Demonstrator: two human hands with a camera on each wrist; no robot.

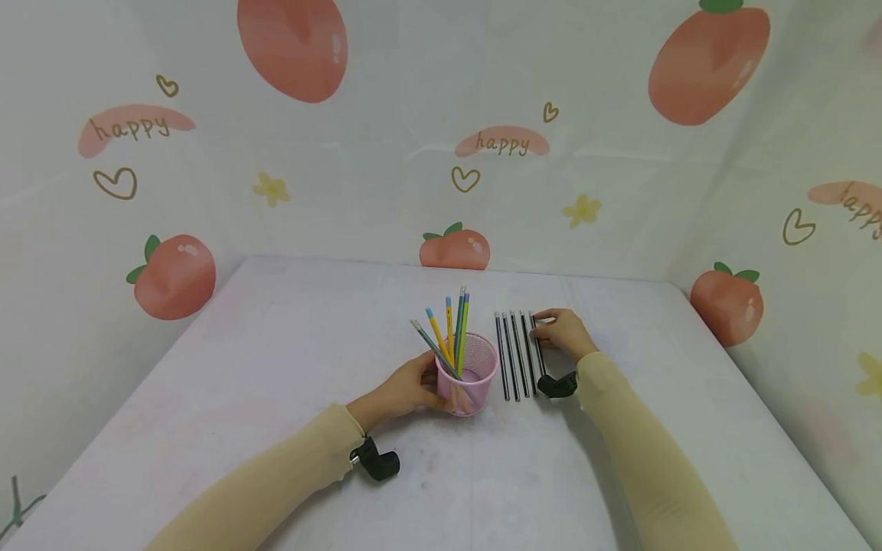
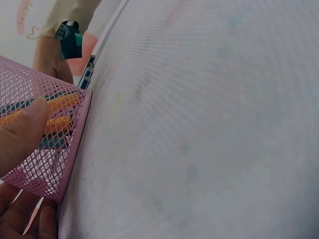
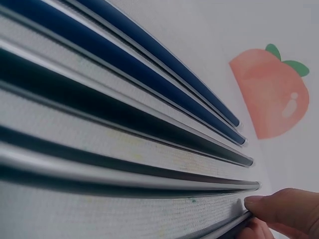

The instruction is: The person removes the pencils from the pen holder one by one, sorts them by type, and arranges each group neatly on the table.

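My left hand (image 1: 406, 389) grips a pink mesh pencil cup (image 1: 482, 394) from its left side. In the left wrist view, the thumb (image 2: 22, 132) lies along the mesh with other fingers on the opposite side. Yellow pencils (image 1: 438, 337), a green pencil (image 1: 462, 337) and dark ones lean upright inside the cup. To its right, several dark, silver-striped pencils (image 1: 513, 356) lie side by side on the table. My right hand (image 1: 566, 334) pinches the far end of the rightmost dark pencil (image 3: 232, 230) between thumb and fingers. That pencil's near end is hidden behind the wrist camera.
A white-covered table (image 1: 331, 329) extends around the hands. Behind it stands a white backdrop (image 1: 386, 191) printed with fruit, hearts and flowers. Black wrist cameras (image 1: 380, 461) sit at both sleeve cuffs. A thin dark object (image 1: 17, 505) shows at the far left edge.
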